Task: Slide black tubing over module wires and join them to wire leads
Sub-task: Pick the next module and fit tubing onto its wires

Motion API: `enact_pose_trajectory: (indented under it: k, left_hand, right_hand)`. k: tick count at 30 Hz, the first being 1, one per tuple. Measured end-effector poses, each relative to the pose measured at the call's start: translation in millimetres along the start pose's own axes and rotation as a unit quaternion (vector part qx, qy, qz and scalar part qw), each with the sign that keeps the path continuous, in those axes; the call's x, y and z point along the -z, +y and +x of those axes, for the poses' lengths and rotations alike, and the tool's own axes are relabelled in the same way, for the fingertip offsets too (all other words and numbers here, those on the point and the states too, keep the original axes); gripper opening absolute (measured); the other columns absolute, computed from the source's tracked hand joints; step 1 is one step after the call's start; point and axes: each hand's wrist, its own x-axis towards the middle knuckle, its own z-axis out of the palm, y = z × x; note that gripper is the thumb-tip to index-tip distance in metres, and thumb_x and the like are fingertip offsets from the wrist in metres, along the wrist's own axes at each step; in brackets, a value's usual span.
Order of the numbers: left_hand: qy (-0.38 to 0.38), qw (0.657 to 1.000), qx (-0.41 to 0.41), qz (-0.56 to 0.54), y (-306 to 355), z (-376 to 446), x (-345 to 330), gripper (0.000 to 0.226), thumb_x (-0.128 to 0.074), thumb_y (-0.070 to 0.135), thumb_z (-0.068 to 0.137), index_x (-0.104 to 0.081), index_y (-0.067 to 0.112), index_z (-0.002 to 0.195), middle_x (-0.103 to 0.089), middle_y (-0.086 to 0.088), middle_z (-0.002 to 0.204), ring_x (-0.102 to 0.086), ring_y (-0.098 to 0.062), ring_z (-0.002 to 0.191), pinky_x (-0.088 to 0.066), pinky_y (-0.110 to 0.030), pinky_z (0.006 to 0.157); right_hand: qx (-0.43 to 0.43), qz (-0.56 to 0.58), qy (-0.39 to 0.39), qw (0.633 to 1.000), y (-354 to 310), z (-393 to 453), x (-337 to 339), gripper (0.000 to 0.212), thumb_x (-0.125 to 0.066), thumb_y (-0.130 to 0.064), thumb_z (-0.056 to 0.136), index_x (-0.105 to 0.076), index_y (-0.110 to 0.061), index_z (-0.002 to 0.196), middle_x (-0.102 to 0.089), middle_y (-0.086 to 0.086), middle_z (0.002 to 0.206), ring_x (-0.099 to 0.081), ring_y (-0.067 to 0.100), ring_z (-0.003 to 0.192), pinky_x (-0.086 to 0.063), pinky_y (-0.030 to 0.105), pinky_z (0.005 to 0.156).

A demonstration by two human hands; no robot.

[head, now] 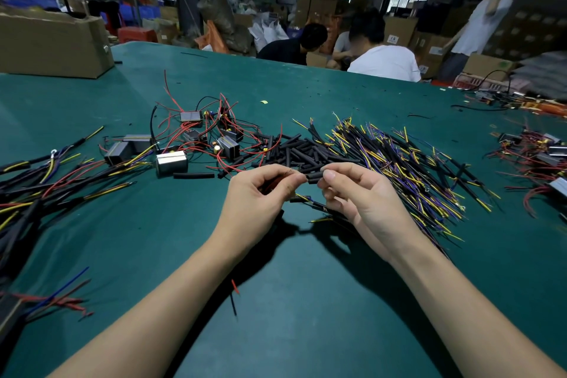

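Pinching red wires in our left hand (pixel 263 190), we are feeding black tubing (pixel 313 177) on with our right hand (pixel 352 193). Joining seems undone; heaped wire leads (pixel 408 163) are waiting beyond our right.

1. The left hand (pixel 260 193) curls over red wires, hiding most of them.
2. The right hand (pixel 359 193) covers the lower end of a wire lead (pixel 319 207).
3. At 9 o'clock, a finished bundle (pixel 18 193) runs off the edge.
4. At 12 o'clock, seated people (pixel 380 55) are blurred.

Dim overhead light, wide-angle edge distortion
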Motion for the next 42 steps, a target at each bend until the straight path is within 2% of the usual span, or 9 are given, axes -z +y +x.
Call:
enact_pose_trajectory:
  k: [5,9,14,17,19,27,31,34,42]
  left_hand:
    - [0.012,1.000,-0.007,0.023,3.4,1.3,1.8,0.011,-0.071,0.009,0.082,-0.075,0.015,0.090,-0.056,0.005,0.067,-0.047,-0.007,0.063,-0.037,-0.023,0.064]
    - [-0.001,1.000,-0.004,0.026,6.0,0.7,2.3,0.019,-0.069,0.010,0.083,-0.074,0.012,0.102,-0.050,0.000,0.069,-0.046,-0.017,0.067,-0.040,-0.036,0.067]
    - [-0.061,0.998,0.017,0.021,8.7,0.2,4.5,0.028,-0.062,0.011,0.089,-0.064,0.020,0.116,-0.048,0.003,0.074,-0.043,-0.011,0.070,-0.035,-0.022,0.069]
    - [-0.081,0.996,0.047,0.000,8.8,-0.7,6.7,0.028,-0.053,0.020,0.095,-0.062,0.020,0.121,-0.066,0.006,0.096,-0.059,-0.001,0.087,-0.040,-0.009,0.081]
    - [-0.077,0.994,0.067,-0.046,8.4,-0.7,8.7,0.026,-0.050,0.021,0.096,-0.066,0.017,0.116,-0.070,0.011,0.102,-0.063,0.003,0.094,-0.042,-0.007,0.082]
    - [-0.033,0.995,0.091,-0.039,1.7,1.6,13.5,0.010,-0.065,0.011,0.088,-0.066,0.013,0.078,-0.063,0.003,0.066,-0.050,-0.012,0.063,-0.039,-0.018,0.058]
    - [-0.029,0.994,0.092,-0.052,1.2,1.0,11.4,0.008,-0.068,0.011,0.085,-0.068,0.014,0.077,-0.062,-0.006,0.067,-0.053,-0.014,0.061,-0.042,-0.019,0.057]
    - [-0.025,0.994,0.088,-0.066,0.8,0.2,9.7,0.008,-0.069,0.011,0.083,-0.069,0.014,0.076,-0.064,-0.004,0.066,-0.055,-0.013,0.061,-0.045,-0.018,0.058]
    - [-0.020,0.991,0.092,-0.090,1.3,1.5,9.4,0.012,-0.073,0.005,0.078,-0.073,0.013,0.087,-0.073,-0.004,0.074,-0.063,-0.010,0.061,-0.055,-0.023,0.065]
  right_hand:
    - [0.059,-0.071,0.022,0.995,0.8,-1.6,-4.3,0.011,-0.060,-0.003,0.089,-0.067,-0.012,0.086,-0.066,0.000,0.069,-0.053,0.011,0.060,-0.045,0.018,0.055]
    - [0.069,-0.074,0.021,0.995,3.1,-2.6,-8.0,0.012,-0.061,-0.004,0.089,-0.067,-0.013,0.085,-0.067,0.000,0.070,-0.053,0.012,0.062,-0.046,0.019,0.056]
    - [0.071,-0.078,0.023,0.994,5.9,-1.8,-10.5,0.014,-0.059,-0.002,0.090,-0.066,-0.012,0.082,-0.067,-0.001,0.067,-0.053,0.011,0.058,-0.045,0.018,0.053]
    - [0.070,-0.086,0.036,0.993,6.6,-1.0,-10.5,0.017,-0.058,-0.001,0.091,-0.064,-0.012,0.080,-0.067,-0.002,0.066,-0.054,0.009,0.057,-0.045,0.017,0.053]
    - [0.065,-0.083,0.045,0.993,6.9,-0.7,-9.5,0.017,-0.058,-0.002,0.091,-0.063,-0.012,0.080,-0.067,-0.002,0.065,-0.054,0.009,0.056,-0.046,0.016,0.053]
    - [0.040,-0.066,0.062,0.995,7.7,0.5,-6.3,0.011,-0.060,-0.003,0.091,-0.064,-0.009,0.083,-0.067,-0.003,0.065,-0.054,0.009,0.057,-0.046,0.016,0.053]
    - [0.024,0.011,0.028,0.999,9.1,-1.5,-10.5,0.006,-0.066,-0.005,0.082,-0.069,-0.009,0.086,-0.067,0.002,0.069,-0.056,0.009,0.059,-0.046,0.016,0.055]
    - [0.015,0.070,0.019,0.997,12.5,-2.2,-17.7,0.018,-0.069,-0.012,0.072,-0.069,-0.005,0.089,-0.067,0.003,0.069,-0.056,0.008,0.059,-0.046,0.016,0.056]
    - [0.058,-0.077,0.044,0.994,20.1,-3.8,-19.9,0.009,-0.067,-0.003,0.084,-0.073,-0.010,0.086,-0.067,-0.003,0.066,-0.053,0.005,0.055,-0.044,0.016,0.056]
